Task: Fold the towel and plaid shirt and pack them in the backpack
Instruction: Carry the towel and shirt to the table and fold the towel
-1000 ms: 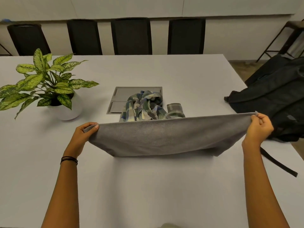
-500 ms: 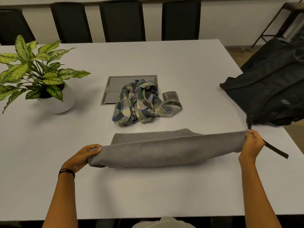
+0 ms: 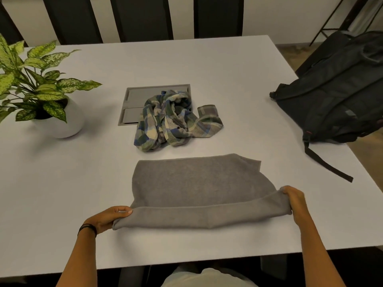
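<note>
Head view: the gray towel [image 3: 196, 183], at 6 o'clock on the table [image 3: 62, 183], is mid-fold, left hand [image 3: 107, 218] and right hand [image 3: 294, 201] each pinching an end of its doubled near edge, while the plaid shirt [image 3: 174, 119] (crumpled) at 12 and the backpack [image 3: 335, 94] at 2 wait.

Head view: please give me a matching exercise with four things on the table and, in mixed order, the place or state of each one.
1 towel
2 plaid shirt
3 backpack
4 plant

A crumpled in a heap
B green-leaved, at the left
C near edge held by the left hand and right hand
D lying at the table's right edge

Pairs: 1-C, 2-A, 3-D, 4-B
</note>
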### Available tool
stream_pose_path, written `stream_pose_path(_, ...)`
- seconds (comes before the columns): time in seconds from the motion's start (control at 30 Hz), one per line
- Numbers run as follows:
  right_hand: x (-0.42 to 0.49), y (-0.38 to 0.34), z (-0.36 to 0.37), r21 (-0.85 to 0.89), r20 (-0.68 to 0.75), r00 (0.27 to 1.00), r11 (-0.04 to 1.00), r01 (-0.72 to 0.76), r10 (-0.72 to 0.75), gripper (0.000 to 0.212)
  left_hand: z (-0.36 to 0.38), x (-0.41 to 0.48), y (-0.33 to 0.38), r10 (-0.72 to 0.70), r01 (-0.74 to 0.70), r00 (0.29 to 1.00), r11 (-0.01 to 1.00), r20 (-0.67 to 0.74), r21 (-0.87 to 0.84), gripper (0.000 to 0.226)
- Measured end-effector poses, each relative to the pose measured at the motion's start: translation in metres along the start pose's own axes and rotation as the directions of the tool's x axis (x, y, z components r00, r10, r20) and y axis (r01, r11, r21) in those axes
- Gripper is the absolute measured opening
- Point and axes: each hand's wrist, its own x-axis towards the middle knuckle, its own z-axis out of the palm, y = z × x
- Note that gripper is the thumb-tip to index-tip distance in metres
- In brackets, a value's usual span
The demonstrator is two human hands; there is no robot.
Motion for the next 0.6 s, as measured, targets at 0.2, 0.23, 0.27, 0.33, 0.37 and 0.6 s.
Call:
stream_pose_path(0.2,-0.004,0.03,0.003,-0.188,0.074,0.992,0.978,-0.088,0.104,0.009,-0.006,0.0,-0.01,-0.14,0.141,0.99,0.989,-0.018,0.053,0.015)
stream_pose_path(0.23,-0.003,0.033,0.004,-0.22,0.077,0.989,0.97,-0.105,0.125,0.009,-0.008,0.0,-0.012,-0.165,0.166,0.986,0.984,-0.027,0.062,0.014)
stream_pose_path(0.27,-0.003,0.035,0.005,-0.255,0.079,0.985,0.959,-0.127,0.152,0.009,-0.011,0.001,-0.014,-0.186,0.188,0.982,0.98,-0.036,0.069,0.014)
stream_pose_path(0.33,-0.003,0.037,0.005,-0.332,0.104,0.973,0.929,-0.162,0.206,0.012,-0.015,0.002,-0.018,-0.221,0.224,0.974,0.971,-0.047,0.086,0.015)
stream_pose_path(0.37,-0.003,0.038,0.005,-0.374,0.127,0.964,0.912,-0.171,0.233,0.014,-0.017,0.002,-0.02,-0.236,0.239,0.971,0.967,-0.043,0.088,0.015)
stream_pose_path(0.6,-0.005,0.034,0.01,-0.493,0.163,0.95,0.856,-0.155,0.266,0.027,-0.011,0.0,-0.019,-0.215,0.24,0.966,0.953,-0.141,0.187,0.017)
